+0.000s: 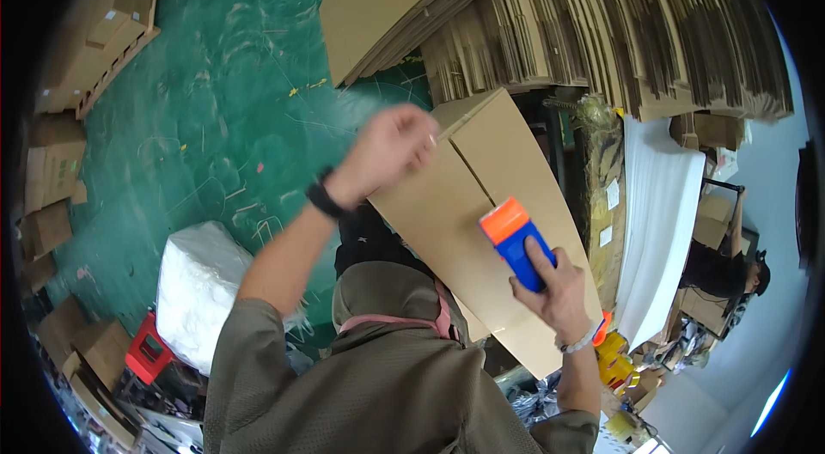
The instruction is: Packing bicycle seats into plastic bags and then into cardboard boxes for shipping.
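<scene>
A large closed cardboard box (438,222) lies in front of me, with a dark seam running along its upper face. My right hand (559,295) is wrapped round a blue and orange tape dispenser (514,243). The dispenser's orange end is over the box, close to the seam; whether it touches the cardboard I cannot tell. My left hand (395,145), with a black band at the wrist, is raised by the box's far left corner. Motion smears its fingers, and nothing can be made out in them.
Stacks of flat cardboard (533,33) stand beyond the box. Right of it are a white sheet roll (662,222) and yellow tape rolls (614,364). On the left are a white wrapped bundle (193,291), a red stool (148,349) and boxes (116,16). Another person (722,269) works far right.
</scene>
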The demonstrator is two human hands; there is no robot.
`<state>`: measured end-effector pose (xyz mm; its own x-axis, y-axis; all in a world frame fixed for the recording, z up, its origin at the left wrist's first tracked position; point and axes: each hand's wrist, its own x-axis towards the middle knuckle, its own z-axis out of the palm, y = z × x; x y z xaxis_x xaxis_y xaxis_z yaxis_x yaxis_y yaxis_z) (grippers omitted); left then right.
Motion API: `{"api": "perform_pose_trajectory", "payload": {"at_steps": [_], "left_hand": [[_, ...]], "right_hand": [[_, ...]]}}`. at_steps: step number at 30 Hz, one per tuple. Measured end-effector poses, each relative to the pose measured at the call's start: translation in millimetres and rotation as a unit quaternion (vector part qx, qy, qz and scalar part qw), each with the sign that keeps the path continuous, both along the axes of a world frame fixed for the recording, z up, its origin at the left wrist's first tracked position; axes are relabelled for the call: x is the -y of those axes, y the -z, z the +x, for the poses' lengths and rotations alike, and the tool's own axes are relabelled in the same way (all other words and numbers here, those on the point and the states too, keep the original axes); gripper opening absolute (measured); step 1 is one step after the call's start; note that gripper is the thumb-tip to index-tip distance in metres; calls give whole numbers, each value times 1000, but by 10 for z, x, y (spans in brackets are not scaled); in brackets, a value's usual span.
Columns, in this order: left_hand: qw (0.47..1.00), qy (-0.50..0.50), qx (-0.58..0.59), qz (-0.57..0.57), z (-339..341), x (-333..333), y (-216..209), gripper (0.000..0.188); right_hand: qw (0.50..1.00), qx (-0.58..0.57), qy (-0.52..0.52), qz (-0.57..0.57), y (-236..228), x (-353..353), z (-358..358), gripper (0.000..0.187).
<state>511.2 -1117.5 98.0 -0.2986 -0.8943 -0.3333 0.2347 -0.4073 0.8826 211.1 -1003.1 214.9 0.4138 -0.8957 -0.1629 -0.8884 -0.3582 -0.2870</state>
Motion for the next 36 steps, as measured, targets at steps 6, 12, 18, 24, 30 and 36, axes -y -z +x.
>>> {"api": "perform_pose_trajectory", "payload": {"at_steps": [6,12,18,24,30,36], "left_hand": [[995,16,90,36,387,747,760,24],[987,26,81,137,246,622,1404,25],[936,136,317,71,-130,383,1935,53],[975,30,219,36,-244,450,1380,87],[964,203,154,79,-264,395,1041,94],[881,139,445,-81,-896,329,657,81]], "right_hand": [[998,-25,-43,36,316,733,400,64],[995,-54,-30,80,597,775,450,65],[993,-54,-32,96,652,872,554,65],[992,-54,-30,108,599,858,489,65],[985,-73,-55,143,522,930,474,70],[989,-37,-39,134,602,857,6,70]]}}
